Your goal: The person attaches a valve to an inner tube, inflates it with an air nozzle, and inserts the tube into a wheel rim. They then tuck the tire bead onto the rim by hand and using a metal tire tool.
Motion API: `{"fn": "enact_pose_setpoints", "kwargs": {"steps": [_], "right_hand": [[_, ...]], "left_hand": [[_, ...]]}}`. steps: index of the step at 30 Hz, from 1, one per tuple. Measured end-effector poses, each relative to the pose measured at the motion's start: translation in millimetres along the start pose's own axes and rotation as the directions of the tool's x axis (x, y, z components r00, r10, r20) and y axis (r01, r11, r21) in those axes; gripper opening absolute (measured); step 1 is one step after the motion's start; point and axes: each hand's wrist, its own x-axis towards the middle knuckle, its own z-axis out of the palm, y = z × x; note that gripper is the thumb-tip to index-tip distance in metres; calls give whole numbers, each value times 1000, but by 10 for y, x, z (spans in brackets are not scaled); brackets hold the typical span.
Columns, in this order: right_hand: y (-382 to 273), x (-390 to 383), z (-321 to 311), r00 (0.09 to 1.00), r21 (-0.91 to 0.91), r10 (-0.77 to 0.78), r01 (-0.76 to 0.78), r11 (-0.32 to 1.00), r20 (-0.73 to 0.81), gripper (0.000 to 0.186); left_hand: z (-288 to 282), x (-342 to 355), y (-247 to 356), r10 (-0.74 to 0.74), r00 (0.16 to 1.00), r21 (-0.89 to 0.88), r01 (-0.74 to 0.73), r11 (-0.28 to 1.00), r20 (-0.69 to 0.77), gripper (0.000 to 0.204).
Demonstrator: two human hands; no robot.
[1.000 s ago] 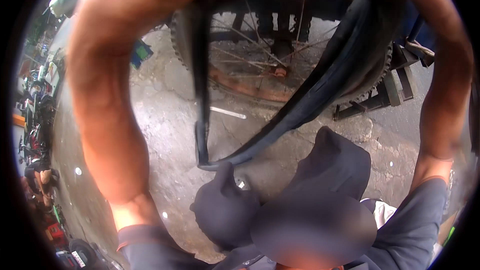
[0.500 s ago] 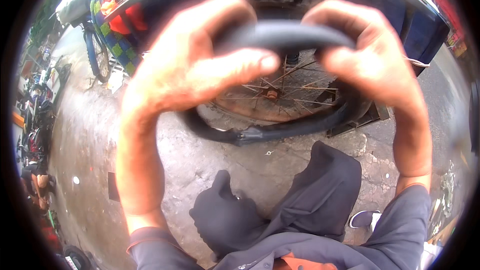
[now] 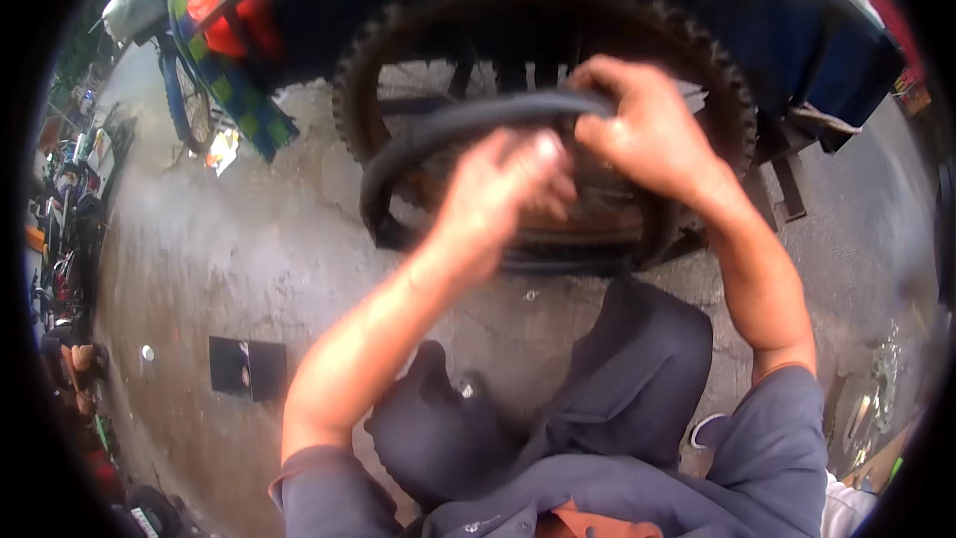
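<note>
A black rubber inner tube (image 3: 418,144) loops in front of a knobby motorbike wheel (image 3: 717,90) with rusty spokes. My right hand (image 3: 647,134) grips the top of the tube. My left hand (image 3: 503,189) is blurred, with its fingers curled at the tube just below and left of the right hand. Whether it holds the tube I cannot tell for sure. My knees in dark trousers (image 3: 617,379) are below the wheel.
Rough concrete ground (image 3: 249,249) spreads to the left. A small black plate (image 3: 247,369) lies on it. A parked bike with a chequered cloth (image 3: 234,90) stands at the upper left. Clutter lines the left edge.
Both hands have moved away from the camera toward the wheel. The tube loop, held wide before, now sits closer to the tyre, and my left hand has shifted right.
</note>
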Motion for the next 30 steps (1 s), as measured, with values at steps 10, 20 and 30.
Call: {"fn": "enact_pose_setpoints", "kwargs": {"steps": [10, 20, 30], "right_hand": [[-488, 9, -359, 952, 516, -72, -98, 851, 298, 26], [27, -150, -312, 653, -19, -712, 733, 680, -259, 56], [1296, -313, -445, 650, -652, -500, 9, 758, -572, 68]], "left_hand": [[-118, 371, -22, 261, 938, -498, -117, 859, 230, 46], [-431, 117, 133, 363, 929, -600, -328, 730, -65, 44], [-1329, -215, 575, 605, 728, -511, -403, 759, 324, 61]]}}
